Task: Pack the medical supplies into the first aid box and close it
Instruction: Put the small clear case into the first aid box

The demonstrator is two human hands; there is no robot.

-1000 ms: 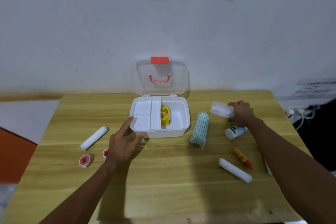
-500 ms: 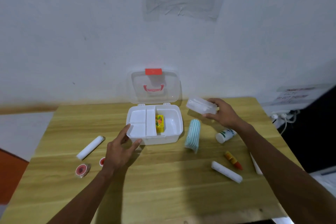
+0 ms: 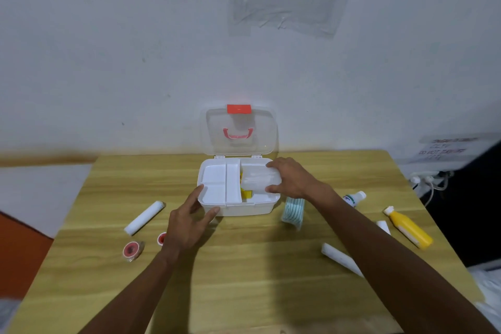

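Observation:
The white first aid box stands open at the table's far middle, its clear lid upright against the wall. A white divider tray fills its left half. My right hand holds a clear plastic packet over the box's right compartment, above a yellow packet partly hidden beneath. My left hand rests against the box's front left corner, thumb and fingers spread around it.
Left of the box lie a white bandage roll and two red tape rolls. To the right are a striped teal roll, a small white bottle, a yellow bottle and another white roll. Cables hang at the far right.
My right hand lifted the clear packet from the table's right side and carried it left, down over the box's right compartment. My left hand stayed at the box's corner.

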